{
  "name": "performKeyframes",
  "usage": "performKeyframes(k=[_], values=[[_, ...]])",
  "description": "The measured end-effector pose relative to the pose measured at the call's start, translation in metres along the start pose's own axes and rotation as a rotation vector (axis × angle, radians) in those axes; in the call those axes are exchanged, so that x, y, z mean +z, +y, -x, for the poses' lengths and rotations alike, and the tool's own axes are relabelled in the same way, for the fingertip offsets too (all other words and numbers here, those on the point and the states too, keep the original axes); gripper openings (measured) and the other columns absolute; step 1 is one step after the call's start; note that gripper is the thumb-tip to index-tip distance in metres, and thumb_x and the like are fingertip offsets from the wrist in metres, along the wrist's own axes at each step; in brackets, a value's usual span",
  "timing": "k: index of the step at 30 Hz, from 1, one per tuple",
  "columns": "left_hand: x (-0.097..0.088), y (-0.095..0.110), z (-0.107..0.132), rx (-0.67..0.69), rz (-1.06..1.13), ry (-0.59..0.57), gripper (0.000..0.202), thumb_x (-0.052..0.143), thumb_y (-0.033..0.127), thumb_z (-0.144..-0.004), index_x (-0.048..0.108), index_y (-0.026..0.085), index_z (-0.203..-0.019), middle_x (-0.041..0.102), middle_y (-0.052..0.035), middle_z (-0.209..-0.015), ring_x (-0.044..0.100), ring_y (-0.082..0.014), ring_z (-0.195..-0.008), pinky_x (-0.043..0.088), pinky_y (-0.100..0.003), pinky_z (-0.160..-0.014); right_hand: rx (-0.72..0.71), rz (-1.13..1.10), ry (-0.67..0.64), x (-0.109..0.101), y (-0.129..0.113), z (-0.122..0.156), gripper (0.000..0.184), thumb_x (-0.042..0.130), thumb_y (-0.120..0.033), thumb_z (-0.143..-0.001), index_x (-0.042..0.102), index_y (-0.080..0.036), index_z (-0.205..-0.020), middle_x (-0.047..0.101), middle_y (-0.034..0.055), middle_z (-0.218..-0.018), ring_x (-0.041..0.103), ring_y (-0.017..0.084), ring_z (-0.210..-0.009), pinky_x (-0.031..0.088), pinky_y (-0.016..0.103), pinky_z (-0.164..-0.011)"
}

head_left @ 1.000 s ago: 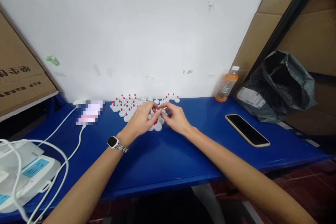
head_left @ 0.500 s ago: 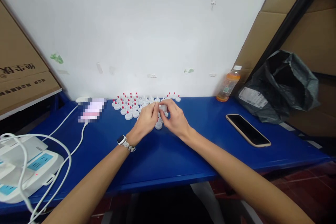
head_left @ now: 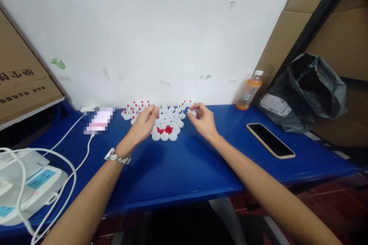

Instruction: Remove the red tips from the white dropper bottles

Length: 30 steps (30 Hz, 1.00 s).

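Pinching white cap (head_left: 192, 113) in right hand (head_left: 204, 122) grip, left hand (head_left: 143, 125) blurred, grip unclear

The caps (head_left: 168, 120) lie in a cluster on the table (head_left: 184, 168), far from me and close to the wall (head_left: 161, 26). My left hand (head_left: 142, 126) is over the cluster's left side. My right hand (head_left: 204, 121) is just right of it, with one cap (head_left: 192, 113) between its fingertips. Farther right a phone (head_left: 270, 141) lies on the table. Behind it a bottle (head_left: 247, 92) stands by the wall, with a bag (head_left: 307, 92) to its right. Left of the caps, a cable (head_left: 83, 153) runs toward me to a power strip (head_left: 28, 185) at the near left corner. A box (head_left: 23, 84) sits beyond the table's left end.
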<state>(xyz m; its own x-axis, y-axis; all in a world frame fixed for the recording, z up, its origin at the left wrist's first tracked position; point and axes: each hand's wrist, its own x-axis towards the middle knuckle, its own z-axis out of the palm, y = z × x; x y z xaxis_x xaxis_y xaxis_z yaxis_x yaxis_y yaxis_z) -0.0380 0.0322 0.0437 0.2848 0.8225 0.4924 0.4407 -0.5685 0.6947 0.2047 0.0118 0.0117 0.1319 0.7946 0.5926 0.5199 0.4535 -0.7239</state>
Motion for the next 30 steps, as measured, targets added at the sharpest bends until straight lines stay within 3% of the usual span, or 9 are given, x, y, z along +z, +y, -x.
performKeyframes(k=[2,5,8,11,13,19,24,30], values=[[0.006,-0.004,0.004,0.119,-0.184,-0.135,0.031,0.045,0.044,-0.098,0.057,0.021,-0.081,0.06,-0.0048,-0.085,0.054,-0.0212,-0.084,0.043,-0.037,-0.083,0.071,-0.052,-0.114,0.001,0.004,0.0,0.014,0.064,-0.034,-0.084,0.064,-0.021,-0.09,0.067,0.0005,-0.08,0.059,0.015,-0.067,0.049,0.029,-0.067],[0.018,-0.01,0.009,0.157,-0.358,-0.248,0.03,0.048,0.044,-0.098,0.069,0.022,-0.099,0.063,-0.0077,-0.1,0.056,-0.0258,-0.098,0.043,-0.043,-0.094,0.015,0.011,-0.175,0.003,0.006,0.001,0.014,0.068,-0.033,-0.08,0.07,-0.02,-0.085,0.067,0.004,-0.094,0.062,0.017,-0.082,0.05,0.03,-0.075],[0.018,-0.016,0.009,0.142,-0.412,-0.256,0.035,0.047,0.044,-0.099,0.071,0.023,-0.112,0.062,-0.0091,-0.104,0.057,-0.0275,-0.103,0.044,-0.045,-0.096,-0.001,0.128,-0.232,0.002,0.005,0.003,0.011,0.069,-0.029,-0.078,0.072,-0.019,-0.083,0.063,0.0024,-0.087,0.057,0.015,-0.076,0.047,0.029,-0.072],[0.008,-0.024,0.005,0.125,-0.425,-0.224,0.034,0.045,0.041,-0.1,0.072,0.021,-0.107,0.063,-0.0094,-0.101,0.058,-0.0271,-0.102,0.046,-0.044,-0.095,0.049,0.136,-0.38,0.003,0.004,0.005,0.008,0.065,-0.023,-0.079,0.07,-0.018,-0.083,0.06,-0.0022,-0.071,0.053,0.012,-0.064,0.042,0.026,-0.064],[0.002,-0.029,0.002,0.113,-0.442,-0.214,0.031,0.048,0.04,-0.098,0.072,0.02,-0.101,0.065,-0.0093,-0.1,0.059,-0.0272,-0.101,0.046,-0.044,-0.094,0.058,0.121,-0.436,0.005,0.005,0.006,0.008,0.064,-0.021,-0.08,0.07,-0.018,-0.084,0.063,-0.0023,-0.07,0.054,0.012,-0.063,0.042,0.025,-0.063],[-0.003,-0.032,-0.002,0.082,-0.461,-0.234,0.022,0.06,0.034,-0.091,0.072,0.019,-0.1,0.07,-0.0091,-0.095,0.061,-0.0273,-0.094,0.047,-0.042,-0.087,0.031,0.102,-0.424,0.012,0.012,0.008,0.009,0.063,-0.022,-0.083,0.071,-0.018,-0.087,0.068,-0.0006,-0.075,0.058,0.013,-0.067,0.045,0.026,-0.067],[0.002,-0.034,-0.006,0.083,-0.422,-0.226,0.014,0.061,0.026,-0.09,0.073,0.02,-0.087,0.072,-0.008,-0.089,0.061,-0.0246,-0.087,0.046,-0.038,-0.082,0.041,0.092,-0.399,0.016,0.016,0.007,0.01,0.064,-0.022,-0.083,0.071,-0.018,-0.089,0.067,-0.001,-0.075,0.059,0.013,-0.067,0.045,0.026,-0.067],[0.007,-0.045,-0.012,0.103,-0.438,-0.183,0.014,0.061,0.027,-0.091,0.072,0.02,-0.087,0.072,-0.0079,-0.091,0.061,-0.0234,-0.086,0.046,-0.037,-0.084,0.049,0.105,-0.398,0.018,0.017,0.007,0.01,0.065,-0.023,-0.082,0.071,-0.018,-0.09,0.066,-0.0021,-0.073,0.058,0.012,-0.066,0.044,0.026,-0.067]])
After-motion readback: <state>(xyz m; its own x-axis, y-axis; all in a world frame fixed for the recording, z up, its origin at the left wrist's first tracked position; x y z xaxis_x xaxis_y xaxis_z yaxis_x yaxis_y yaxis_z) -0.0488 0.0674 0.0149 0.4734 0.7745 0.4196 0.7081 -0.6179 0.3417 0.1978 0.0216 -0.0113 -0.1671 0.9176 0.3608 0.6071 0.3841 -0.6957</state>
